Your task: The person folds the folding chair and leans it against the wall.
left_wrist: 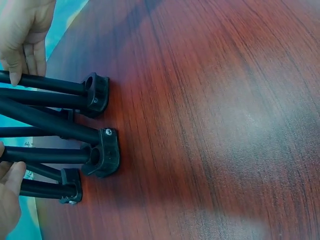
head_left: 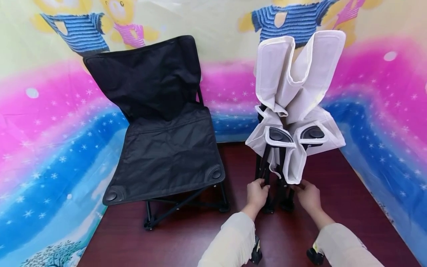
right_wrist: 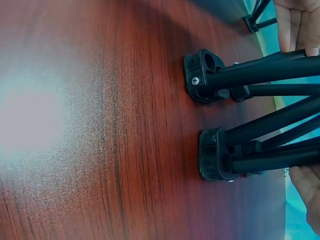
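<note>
A white folding chair (head_left: pixel 301 85), partly folded with its fabric bunched in pleats, stands upright on the right of the dark red wood-grain surface (head_left: pixel 200 241). Its black legs (left_wrist: pixel 55 120) are drawn close together, their plastic feet (right_wrist: pixel 197 77) resting on the surface. My left hand (head_left: pixel 257 194) grips a black leg low on the left side of the chair. On the opposite side my right hand (head_left: pixel 308 198) holds another leg, thumb and fingers around the tube, as the left wrist view shows (left_wrist: pixel 30 35). Fabric hides some upper tubes.
A black folding chair (head_left: pixel 170 148) stands unfolded to the left, its front feet near the white chair. Behind and at both sides hangs a colourful printed backdrop (head_left: pixel 230 89) with bears and snowflakes.
</note>
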`<state>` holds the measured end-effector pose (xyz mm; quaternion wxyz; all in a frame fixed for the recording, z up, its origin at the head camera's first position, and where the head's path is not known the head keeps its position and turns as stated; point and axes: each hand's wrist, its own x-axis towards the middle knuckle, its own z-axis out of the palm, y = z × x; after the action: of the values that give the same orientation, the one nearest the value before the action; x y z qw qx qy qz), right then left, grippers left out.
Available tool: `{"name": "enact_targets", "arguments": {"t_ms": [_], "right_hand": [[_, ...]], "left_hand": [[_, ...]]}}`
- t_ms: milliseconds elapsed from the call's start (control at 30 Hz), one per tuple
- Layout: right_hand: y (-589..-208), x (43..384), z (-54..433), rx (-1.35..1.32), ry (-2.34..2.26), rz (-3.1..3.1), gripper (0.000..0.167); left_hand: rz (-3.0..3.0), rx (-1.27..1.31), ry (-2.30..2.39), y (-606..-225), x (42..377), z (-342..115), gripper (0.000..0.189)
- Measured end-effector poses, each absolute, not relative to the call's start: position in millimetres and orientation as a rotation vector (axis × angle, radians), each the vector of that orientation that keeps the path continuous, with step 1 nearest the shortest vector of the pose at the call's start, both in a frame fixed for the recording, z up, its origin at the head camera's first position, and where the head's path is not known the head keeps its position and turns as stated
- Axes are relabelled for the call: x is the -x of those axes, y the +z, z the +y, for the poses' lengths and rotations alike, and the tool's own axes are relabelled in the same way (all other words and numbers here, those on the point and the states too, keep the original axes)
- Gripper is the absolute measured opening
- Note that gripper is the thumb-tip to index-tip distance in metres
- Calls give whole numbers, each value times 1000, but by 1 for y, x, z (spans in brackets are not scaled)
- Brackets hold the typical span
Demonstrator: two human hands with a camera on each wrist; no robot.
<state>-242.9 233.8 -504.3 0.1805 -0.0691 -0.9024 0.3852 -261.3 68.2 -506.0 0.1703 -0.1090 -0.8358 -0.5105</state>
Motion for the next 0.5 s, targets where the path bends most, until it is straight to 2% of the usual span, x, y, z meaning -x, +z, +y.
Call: {"name": "enact_targets", "arguments": {"t_ms": [167,500], "right_hand": [[-505,244,231,186,1067,-2531,9],[-505,254,234,126,1080,-2547,10]], "left_hand": [[-2370,312,-1403,-512,264,68,7],[-2477,100,-1358,-504,266,73,8]]}}
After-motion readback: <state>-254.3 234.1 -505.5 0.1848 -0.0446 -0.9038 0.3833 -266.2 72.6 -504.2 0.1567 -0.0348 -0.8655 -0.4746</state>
